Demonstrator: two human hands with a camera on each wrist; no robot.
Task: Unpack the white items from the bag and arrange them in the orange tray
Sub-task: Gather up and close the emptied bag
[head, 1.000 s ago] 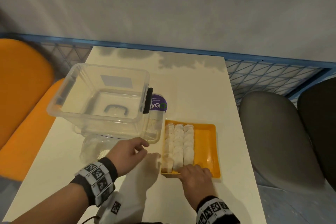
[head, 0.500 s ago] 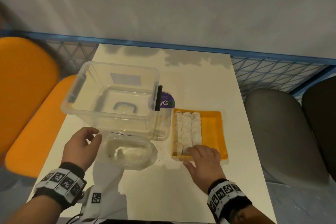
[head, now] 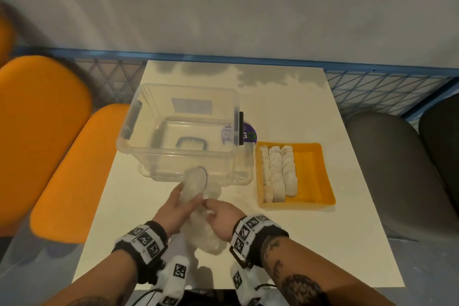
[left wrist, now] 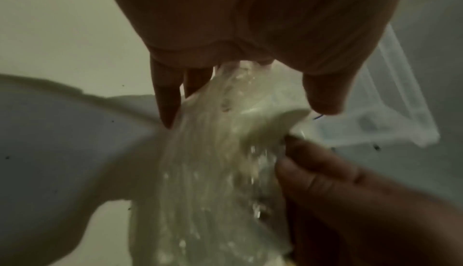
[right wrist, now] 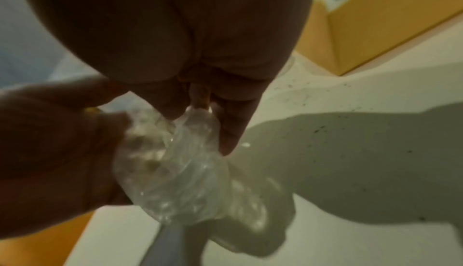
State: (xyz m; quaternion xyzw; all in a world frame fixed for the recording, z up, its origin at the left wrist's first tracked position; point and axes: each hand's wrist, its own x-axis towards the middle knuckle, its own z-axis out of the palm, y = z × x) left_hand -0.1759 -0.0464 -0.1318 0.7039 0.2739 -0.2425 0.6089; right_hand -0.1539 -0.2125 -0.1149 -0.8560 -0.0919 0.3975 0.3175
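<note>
Both hands hold a crumpled clear plastic bag [head: 196,181] above the white table's near middle. My left hand [head: 190,200] grips its left side, thumb opposite the fingers [left wrist: 165,99]. My right hand [head: 211,206] pinches the bag [right wrist: 190,161] from the right. One white round item [left wrist: 270,129] shows through the film near the left thumb. The orange tray [head: 310,176] lies to the right, with three rows of white items [head: 279,174] filling its left part. Its right part is bare.
A clear plastic bin [head: 183,161] stands just behind the bag, left of the tray, with a purple sticker [head: 249,133] beside it. Orange chairs [head: 44,119] flank the table on the left, a grey chair [head: 397,169] on the right. A blue mesh rail [head: 372,87] runs behind.
My right hand left the tray's front edge and joined the left on the bag. The bag went from lying spread on the table to bunched between both hands, nearer me.
</note>
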